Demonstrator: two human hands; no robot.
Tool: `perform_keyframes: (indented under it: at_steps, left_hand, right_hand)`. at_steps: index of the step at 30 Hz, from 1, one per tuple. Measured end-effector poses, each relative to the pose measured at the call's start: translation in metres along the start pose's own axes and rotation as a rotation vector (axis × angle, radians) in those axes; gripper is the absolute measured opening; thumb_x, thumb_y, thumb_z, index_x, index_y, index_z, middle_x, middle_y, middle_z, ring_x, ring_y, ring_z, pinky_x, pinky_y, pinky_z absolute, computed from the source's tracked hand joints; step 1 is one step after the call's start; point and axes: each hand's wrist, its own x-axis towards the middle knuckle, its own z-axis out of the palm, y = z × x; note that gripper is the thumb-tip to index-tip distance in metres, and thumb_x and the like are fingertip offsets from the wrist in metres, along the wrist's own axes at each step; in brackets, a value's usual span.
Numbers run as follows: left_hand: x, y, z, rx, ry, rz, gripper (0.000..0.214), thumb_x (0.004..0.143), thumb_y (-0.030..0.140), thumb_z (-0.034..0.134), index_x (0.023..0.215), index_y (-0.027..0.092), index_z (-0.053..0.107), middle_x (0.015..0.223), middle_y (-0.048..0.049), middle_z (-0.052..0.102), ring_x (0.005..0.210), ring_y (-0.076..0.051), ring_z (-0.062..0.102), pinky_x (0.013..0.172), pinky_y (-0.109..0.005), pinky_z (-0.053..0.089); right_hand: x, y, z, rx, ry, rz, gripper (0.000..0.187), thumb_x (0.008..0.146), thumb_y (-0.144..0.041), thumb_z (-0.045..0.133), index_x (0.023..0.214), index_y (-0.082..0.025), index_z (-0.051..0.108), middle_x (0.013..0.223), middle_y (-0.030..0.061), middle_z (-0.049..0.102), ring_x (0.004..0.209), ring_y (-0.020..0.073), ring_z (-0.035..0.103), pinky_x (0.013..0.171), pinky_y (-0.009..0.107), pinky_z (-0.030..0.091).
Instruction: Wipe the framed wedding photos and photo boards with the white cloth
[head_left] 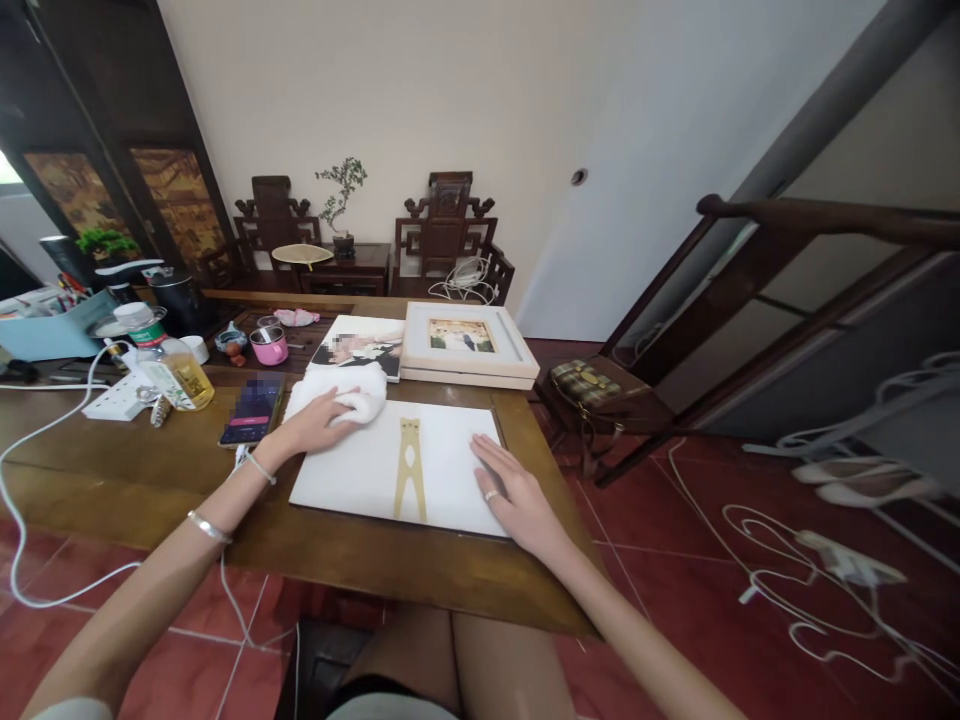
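Clamping its fingers on white cloth, the left hand overlies the easel-backed panel; the right hand rests flat, fingers extended, nearly together.

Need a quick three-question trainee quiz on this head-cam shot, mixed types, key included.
1. What soft thing does the left hand hold?
2. True or false: the right hand is at the left end of the white panel.
3. Which is on the panel?
A) pink cup
B) gold-coloured forked strip
C) smartphone

Key:
1. A white cloth.
2. False; it is at the right end.
3. B
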Motion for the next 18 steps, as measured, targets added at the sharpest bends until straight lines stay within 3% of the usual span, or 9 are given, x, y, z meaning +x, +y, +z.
perform_keyframes:
  at_steps: [3, 6, 10, 13, 18]
  left_hand:
    - [-0.024, 0.016, 0.002, -0.011, -0.021, 0.000, 0.028, 0.096, 0.024, 0.040, 0.094, 0.014, 0.066, 0.141, -0.0045, 0.050, 0.140, -0.019, 0.030, 0.117, -0.042, 0.019]
    - [-0.062, 0.044, 0.003, -0.035, -0.107, 0.042, 0.024, 0.091, 0.021, 0.047, 0.078, 0.018, 0.067, 0.145, -0.0014, 0.044, 0.141, -0.018, 0.027, 0.119, -0.041, 0.015]
    - [-0.099, 0.073, -0.002, -0.083, -0.184, 0.078, 0.025, 0.090, 0.015, 0.045, 0.090, 0.022, 0.069, 0.148, 0.0023, 0.039, 0.143, -0.016, 0.023, 0.120, -0.040, 0.013]
    - [-0.098, 0.069, -0.003, -0.119, -0.210, 0.059, 0.027, 0.093, 0.019, 0.042, 0.102, 0.023, 0.068, 0.148, 0.0011, 0.039, 0.142, -0.016, 0.023, 0.119, -0.037, 0.016]
    - [-0.052, 0.028, 0.004, -0.121, -0.145, -0.034, 0.034, 0.096, 0.040, 0.042, 0.097, 0.019, 0.069, 0.144, -0.0038, 0.044, 0.139, -0.025, 0.031, 0.115, -0.041, 0.027]
  right_hand:
    - [0.000, 0.001, 0.000, -0.013, -0.009, -0.014, 0.044, 0.091, -0.031, 0.043, 0.129, -0.013, 0.056, 0.138, 0.0145, 0.051, 0.133, 0.0257, 0.042, 0.113, 0.052, 0.030]
    - [0.001, 0.002, 0.000, 0.002, -0.003, -0.018, 0.043, 0.091, -0.030, 0.044, 0.130, -0.016, 0.056, 0.138, 0.0120, 0.052, 0.133, 0.0254, 0.042, 0.113, 0.052, 0.030]
    - [0.002, 0.001, 0.001, 0.015, 0.003, -0.022, 0.043, 0.090, -0.029, 0.045, 0.130, -0.018, 0.057, 0.138, 0.0110, 0.052, 0.133, 0.0259, 0.042, 0.113, 0.053, 0.030]
    - [0.002, 0.000, 0.001, 0.012, 0.008, -0.027, 0.043, 0.090, -0.029, 0.044, 0.129, -0.017, 0.057, 0.138, 0.0120, 0.052, 0.132, 0.0260, 0.042, 0.112, 0.053, 0.031]
    - [0.001, 0.001, 0.001, 0.021, 0.011, -0.020, 0.042, 0.090, -0.029, 0.045, 0.130, -0.020, 0.057, 0.138, 0.0097, 0.052, 0.133, 0.0257, 0.042, 0.113, 0.053, 0.031]
